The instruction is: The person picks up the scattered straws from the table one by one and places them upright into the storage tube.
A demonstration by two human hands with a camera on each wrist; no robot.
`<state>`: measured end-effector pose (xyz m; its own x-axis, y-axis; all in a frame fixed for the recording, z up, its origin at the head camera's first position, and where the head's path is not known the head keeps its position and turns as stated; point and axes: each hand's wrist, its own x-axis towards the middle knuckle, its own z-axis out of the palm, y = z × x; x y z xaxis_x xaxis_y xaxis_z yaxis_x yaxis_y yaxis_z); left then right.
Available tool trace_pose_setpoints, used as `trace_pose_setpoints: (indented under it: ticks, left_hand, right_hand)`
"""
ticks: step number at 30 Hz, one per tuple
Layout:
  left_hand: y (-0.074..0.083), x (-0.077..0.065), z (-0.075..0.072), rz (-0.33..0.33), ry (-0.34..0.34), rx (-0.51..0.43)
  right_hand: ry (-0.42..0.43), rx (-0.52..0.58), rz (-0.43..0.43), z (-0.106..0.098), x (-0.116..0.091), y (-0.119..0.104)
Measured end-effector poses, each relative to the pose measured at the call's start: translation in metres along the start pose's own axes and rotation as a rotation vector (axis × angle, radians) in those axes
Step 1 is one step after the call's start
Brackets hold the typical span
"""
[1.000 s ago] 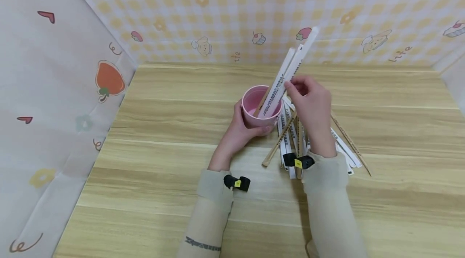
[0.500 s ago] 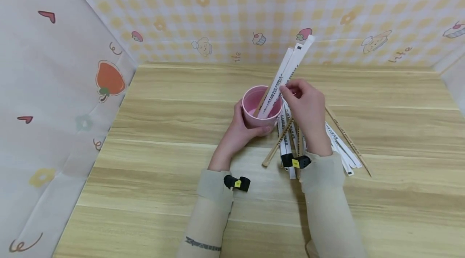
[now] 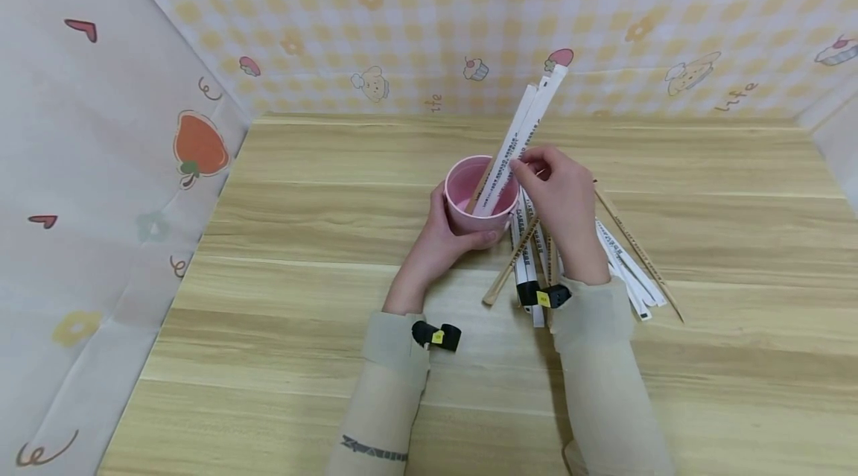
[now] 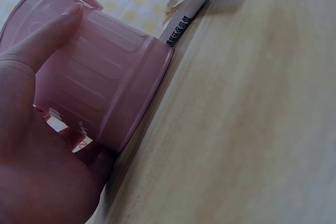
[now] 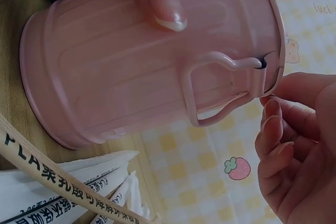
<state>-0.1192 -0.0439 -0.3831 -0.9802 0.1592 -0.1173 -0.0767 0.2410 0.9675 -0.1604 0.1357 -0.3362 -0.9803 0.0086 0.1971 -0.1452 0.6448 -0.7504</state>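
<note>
A small pink bucket (image 3: 462,182) stands on the table in the head view, its fluted wall and wire handle (image 5: 189,95) close up in the right wrist view. My left hand (image 3: 445,249) grips the bucket from the left, thumb along the near side. Several paper-wrapped straws, white with black print, lean out of it to the upper right, beside a brown one (image 3: 477,197). Thumb and fingertips of my right hand (image 3: 566,208) pinch a white wrapped straw (image 3: 539,111) just above the rim. Its lower end is inside the bucket. In the right wrist view this straw is hidden.
Loose wrapped straws, white (image 3: 626,267) and brown (image 3: 640,252), lie under and around my right forearm. One brown straw (image 3: 503,282) slants left of that wrist. A yellow checked cloth (image 3: 302,29) covers the wall behind the wooden table (image 3: 302,200).
The right hand has moved left and slightly down, and the pinched straw has sunk deeper into the bucket, closer to the others. The left hand has kept its grip on the bucket.
</note>
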Motion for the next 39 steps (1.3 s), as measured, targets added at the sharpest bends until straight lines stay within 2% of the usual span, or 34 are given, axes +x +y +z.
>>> trace_pose_setpoints:
  ticks: [5,10,15,19,23,29,34,39]
  left_hand:
    - [-0.019,0.008,0.001,0.019,0.019,0.019]
    - [-0.021,0.009,0.003,0.023,0.030,0.016]
    - [-0.021,0.009,0.004,0.033,0.030,0.002]
    - [-0.016,0.008,0.004,0.028,0.019,-0.012]
    - [-0.003,0.002,0.002,0.022,0.004,-0.043]
    - [0.011,-0.004,0.000,0.016,-0.004,-0.043]
    - [0.012,-0.005,0.000,0.025,-0.009,-0.059]
    - [0.003,-0.001,0.002,0.018,-0.003,-0.077]
  right_hand:
    - [-0.019,-0.003,-0.011,0.000,0.000,-0.001]
    - [-0.023,0.016,0.024,-0.003,-0.001,0.000]
    - [0.016,0.027,0.050,-0.011,-0.002,0.004]
    - [0.059,0.022,0.055,-0.019,-0.004,0.006]
    - [0.078,0.009,0.070,-0.027,-0.006,0.010]
    - [0.090,0.009,0.160,-0.045,-0.012,0.025]
    - [0.072,-0.038,0.227,-0.063,-0.018,0.047]
    - [-0.010,-0.144,0.291,-0.082,-0.025,0.068]
